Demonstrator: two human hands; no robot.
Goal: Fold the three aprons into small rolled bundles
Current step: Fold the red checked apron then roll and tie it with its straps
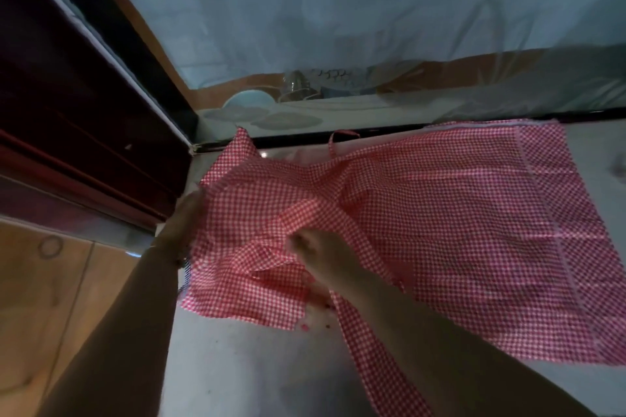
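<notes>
Red-and-white gingham apron (440, 213) lies spread across a pale grey countertop (254, 366), its wide skirt flat toward the right and its narrower bib end rumpled toward the left. One strap (369, 342) trails down the counter toward the viewer, and a small loop (342, 137) stands at the far edge.

Right hand (321, 257) comes in over the middle of the cloth, fingers curled and pinching a raised fold near the bib. Left hand (186, 217) rests at the apron's left edge; it is blurred, and whether its fingers grasp the fabric or merely touch it cannot be told. Both forearms reach in from the bottom of the frame.

Beyond the apron, a dark strip (338, 140) borders the counter's far edge. Behind it, a translucent sheet (338, 10) hangs over dim shapes, among them a pale blue dish (249, 101). Dark red cabinetry (67, 112) rises at left, above a wooden surface (50, 298).
</notes>
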